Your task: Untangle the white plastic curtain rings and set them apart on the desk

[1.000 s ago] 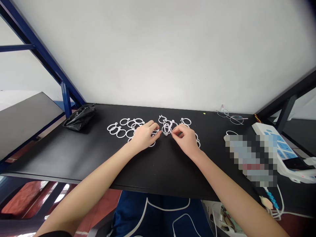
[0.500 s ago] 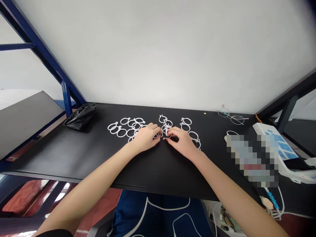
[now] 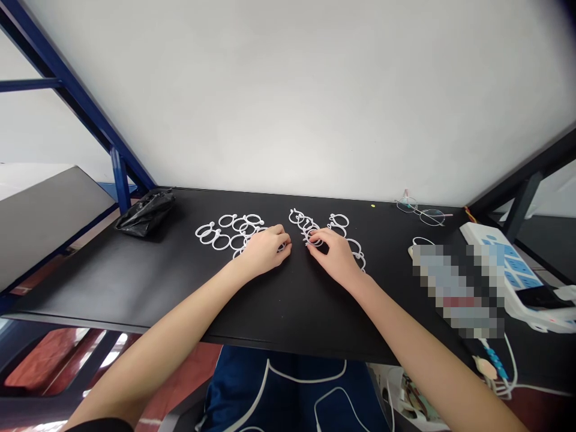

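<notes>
Two groups of white plastic snap rings lie on the black desktop (image 3: 112,282). The left group (image 3: 225,234) lies partly under my left hand (image 3: 265,249), whose curled fingers rest over a ring's edge. I cannot tell whether that hand grips anything. My right hand (image 3: 335,255) pinches a ring (image 3: 314,240) at the lower end of a linked chain of rings (image 3: 302,221). More rings (image 3: 348,243) curve past the right hand's knuckles, partly hidden by it. A narrow gap separates my two hands.
A crumpled black plastic bag (image 3: 144,214) lies at the desk's far left, and wire-rimmed glasses (image 3: 420,212) lie at the far right. A blue-and-white power strip (image 3: 499,264) sits at the right, beside a pixelated patch. Blue metal framing rises at the left.
My hands have drawn apart, the left moving left. The rings bunched between them now lie stretched out as a chain, with my right hand at its lower end.
</notes>
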Demonstrator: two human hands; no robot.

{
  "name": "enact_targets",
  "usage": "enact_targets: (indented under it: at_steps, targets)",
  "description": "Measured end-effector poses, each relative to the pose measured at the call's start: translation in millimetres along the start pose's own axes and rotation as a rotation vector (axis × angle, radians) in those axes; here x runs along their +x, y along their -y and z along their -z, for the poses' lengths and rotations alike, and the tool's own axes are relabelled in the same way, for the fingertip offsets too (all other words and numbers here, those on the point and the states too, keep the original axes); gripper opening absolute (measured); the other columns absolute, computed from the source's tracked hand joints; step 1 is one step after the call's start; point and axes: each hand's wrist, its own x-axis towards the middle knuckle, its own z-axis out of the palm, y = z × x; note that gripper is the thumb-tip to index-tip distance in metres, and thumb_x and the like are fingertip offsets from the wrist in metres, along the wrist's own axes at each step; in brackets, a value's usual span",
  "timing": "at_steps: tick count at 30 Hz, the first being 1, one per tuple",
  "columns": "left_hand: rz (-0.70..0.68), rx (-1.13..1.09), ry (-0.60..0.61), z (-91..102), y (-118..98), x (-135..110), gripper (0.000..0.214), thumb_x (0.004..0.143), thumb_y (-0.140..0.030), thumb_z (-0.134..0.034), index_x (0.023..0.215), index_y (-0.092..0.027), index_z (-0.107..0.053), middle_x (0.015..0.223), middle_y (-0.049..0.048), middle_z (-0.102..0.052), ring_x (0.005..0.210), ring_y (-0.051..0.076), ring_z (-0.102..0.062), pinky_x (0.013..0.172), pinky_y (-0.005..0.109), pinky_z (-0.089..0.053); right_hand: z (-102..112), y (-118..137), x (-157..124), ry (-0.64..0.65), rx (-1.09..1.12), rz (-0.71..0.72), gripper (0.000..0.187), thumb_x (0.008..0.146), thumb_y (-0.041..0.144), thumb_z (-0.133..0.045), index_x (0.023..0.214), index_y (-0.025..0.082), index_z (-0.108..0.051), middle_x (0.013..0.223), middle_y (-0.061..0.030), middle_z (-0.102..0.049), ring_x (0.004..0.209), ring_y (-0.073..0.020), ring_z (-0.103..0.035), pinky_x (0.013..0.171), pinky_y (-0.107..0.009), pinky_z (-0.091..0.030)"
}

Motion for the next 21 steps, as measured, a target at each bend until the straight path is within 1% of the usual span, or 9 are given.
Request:
enact_targets:
  at_steps: [2,4,8,10,12,15,17,21]
  targets:
    - [0.016,0.01,0.004,0.7,-0.4,-0.4,0.023,0.093,-0.03,-0.048,0.091,-0.019,-0.068,0.094,0.0034,-0.061,0.068,0.014,-0.06,0.053,0.025,-0.039,0.0,1.9,0.2,-0.02,0.01,0.013,0.008,0.083,0.017,-0.059,0.078,0.022,-0.063,0.1,-0.007,-0.069,0.096,-0.0246,-0.066,0.086,-0.041,-0.051]
    - [0.018,0.008,-0.004,1.4,-1.6,-0.6,0.023,0.093,-0.033,-0.049,0.093,-0.019,-0.067,0.095,0.0035,-0.061,0.067,0.014,-0.06,0.053,0.025,-0.039,-0.1,4.3,0.0,-0.033,0.028,0.034,0.007,0.083,0.018,-0.059,0.078,0.022,-0.063,0.101,-0.0073,-0.069,0.095,-0.0249,-0.066,0.085,-0.041,-0.052]
    - [-0.006,-0.062,-0.063,2.9,-4.9,-0.7,0.027,0.092,-0.039,-0.052,0.109,-0.019,-0.06,0.103,0.0044,-0.061,0.072,0.015,-0.062,0.055,0.025,-0.042,-1.2,9.8,-1.7,-0.023,0.083,0.103,0.01,0.087,0.022,-0.059,0.077,0.022,-0.063,0.104,-0.0073,-0.069,0.094,-0.0234,-0.067,0.083,-0.039,-0.054]
    - [-0.05,-0.114,-0.082,4.3,-6.0,-1.2,0.034,0.091,-0.038,-0.052,0.119,-0.02,-0.054,0.109,0.0055,-0.061,0.074,0.016,-0.062,0.057,0.026,-0.044,-2.2,11.9,-2.9,0.002,0.108,0.149,0.011,0.088,0.023,-0.059,0.079,0.022,-0.065,0.106,-0.0069,-0.069,0.094,-0.0224,-0.067,0.084,-0.038,-0.054]
    - [-0.121,-0.169,-0.072,6.3,-6.7,-2.3,0.039,0.09,-0.032,-0.051,0.127,-0.02,-0.047,0.116,0.0073,-0.059,0.076,0.015,-0.062,0.062,0.027,-0.047,-3.0,13.1,-3.9,0.031,0.125,0.189,0.011,0.089,0.023,-0.058,0.081,0.022,-0.066,0.107,-0.0068,-0.069,0.096,-0.0219,-0.067,0.086,-0.038,-0.054]
    - [-0.222,-0.244,-0.047,9.3,-7.5,-3.9,0.046,0.087,-0.024,-0.049,0.132,-0.019,-0.04,0.121,0.0094,-0.057,0.084,0.017,-0.063,0.068,0.028,-0.05,-3.0,14.3,-4.2,0.048,0.147,0.231,0.013,0.09,0.022,-0.058,0.08,0.021,-0.065,0.105,-0.0077,-0.069,0.094,-0.0214,-0.068,0.083,-0.037,-0.055]
    - [-0.247,-0.271,-0.046,10.4,-8.1,-4.6,0.049,0.086,-0.024,-0.05,0.133,-0.019,-0.038,0.12,0.0099,-0.056,0.089,0.018,-0.063,0.069,0.028,-0.05,-1.8,15.6,-3.8,0.05,0.164,0.249,0.014,0.091,0.022,-0.057,0.08,0.02,-0.065,0.1,-0.008,-0.069,0.091,-0.0208,-0.067,0.081,-0.036,-0.055]
    - [-0.237,-0.276,-0.058,9.6,-7.8,-4.5,0.052,0.087,-0.028,-0.053,0.136,-0.02,-0.036,0.123,0.0106,-0.055,0.086,0.018,-0.063,0.068,0.028,-0.051,1.1,19.6,-3.5,0.106,0.2,0.265,0.018,0.093,0.021,-0.053,0.08,0.019,-0.064,0.098,-0.0076,-0.068,0.089,-0.0197,-0.066,0.081,-0.035,-0.054]
